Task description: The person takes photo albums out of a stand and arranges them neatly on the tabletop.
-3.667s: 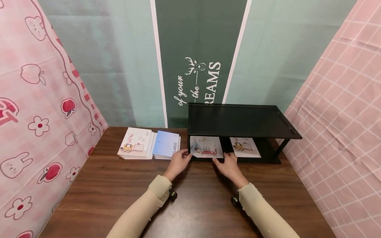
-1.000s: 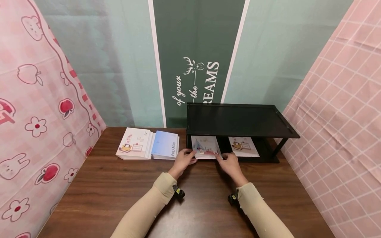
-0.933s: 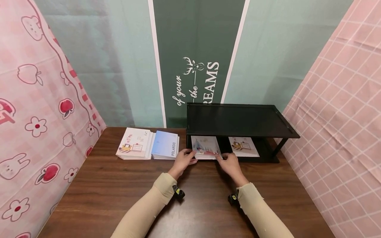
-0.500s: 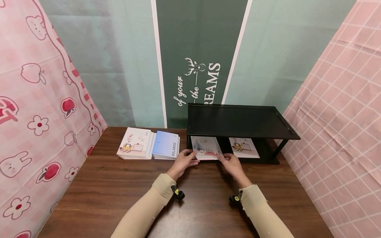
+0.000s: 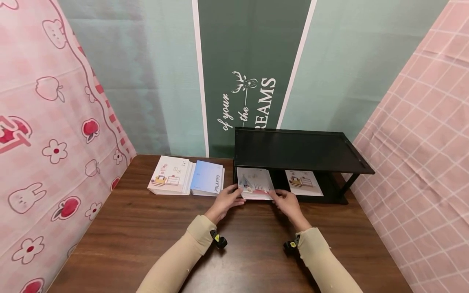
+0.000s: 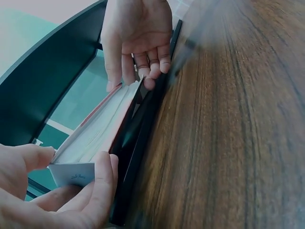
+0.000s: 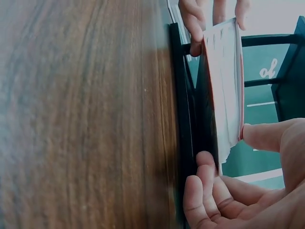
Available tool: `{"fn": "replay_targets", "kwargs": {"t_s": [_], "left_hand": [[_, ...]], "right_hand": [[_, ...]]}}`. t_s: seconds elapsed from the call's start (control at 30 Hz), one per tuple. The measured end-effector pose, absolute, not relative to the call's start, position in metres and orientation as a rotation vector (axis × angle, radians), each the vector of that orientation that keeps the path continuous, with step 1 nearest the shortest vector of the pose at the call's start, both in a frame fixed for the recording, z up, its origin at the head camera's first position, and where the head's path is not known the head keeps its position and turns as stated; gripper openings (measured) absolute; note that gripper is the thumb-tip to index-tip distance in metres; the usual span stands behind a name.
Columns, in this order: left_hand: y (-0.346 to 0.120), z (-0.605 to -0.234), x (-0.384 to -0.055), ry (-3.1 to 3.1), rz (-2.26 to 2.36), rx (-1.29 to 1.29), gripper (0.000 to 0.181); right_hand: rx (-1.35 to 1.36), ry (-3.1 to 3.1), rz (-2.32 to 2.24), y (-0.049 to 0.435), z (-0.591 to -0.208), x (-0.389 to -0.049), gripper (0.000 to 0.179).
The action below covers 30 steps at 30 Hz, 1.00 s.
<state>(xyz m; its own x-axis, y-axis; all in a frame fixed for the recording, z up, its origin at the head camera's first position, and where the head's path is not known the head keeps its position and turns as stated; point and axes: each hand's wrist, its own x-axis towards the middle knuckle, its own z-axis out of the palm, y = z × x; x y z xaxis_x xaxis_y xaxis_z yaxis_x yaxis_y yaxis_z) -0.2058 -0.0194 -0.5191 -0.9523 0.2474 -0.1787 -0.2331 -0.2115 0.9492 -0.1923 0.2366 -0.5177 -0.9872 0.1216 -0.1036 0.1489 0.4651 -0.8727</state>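
A small thick photo album (image 5: 255, 183) with a pale illustrated cover lies at the front of the lower board of a black two-tier shelf (image 5: 304, 150). My left hand (image 5: 224, 200) holds its left end, thumb on the upper cover and fingers beneath, around the spine in the left wrist view. At the other end my right hand (image 5: 288, 202) pinches the front corner, its thumb (image 7: 264, 136) on top and fingers below. In the wrist views the album (image 6: 95, 129) is raised off the board at its front, page edges showing. Its back part is under the upper board.
Another illustrated album (image 5: 305, 183) lies on the lower board to the right. Left of the shelf, a white illustrated album (image 5: 170, 176) and a blue POLAROID album (image 5: 207, 177) lie on the wooden table (image 5: 253, 252). A shelf post (image 5: 349, 183) stands at the right end.
Both hands have taken hold of the album, and it has come forward, its front edge now past the shelf's front. The other albums stay put; the head view has shifted slightly.
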Motion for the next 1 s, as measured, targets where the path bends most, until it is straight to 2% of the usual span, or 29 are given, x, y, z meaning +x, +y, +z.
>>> {"fn": "replay_targets", "kwargs": {"t_s": [0.6,1.0], "left_hand": [[-0.033,-0.523,-0.196,1.827,2.133,0.063,0.061],[-0.039,-0.520,-0.180,1.855,2.104,0.089,0.058]], "right_hand": [[0.272,2.609,-1.575,0.232,-0.517,-0.177,0.051],[0.189,2.623,-1.528,0.232,-0.511,-0.156,0.054]]}}
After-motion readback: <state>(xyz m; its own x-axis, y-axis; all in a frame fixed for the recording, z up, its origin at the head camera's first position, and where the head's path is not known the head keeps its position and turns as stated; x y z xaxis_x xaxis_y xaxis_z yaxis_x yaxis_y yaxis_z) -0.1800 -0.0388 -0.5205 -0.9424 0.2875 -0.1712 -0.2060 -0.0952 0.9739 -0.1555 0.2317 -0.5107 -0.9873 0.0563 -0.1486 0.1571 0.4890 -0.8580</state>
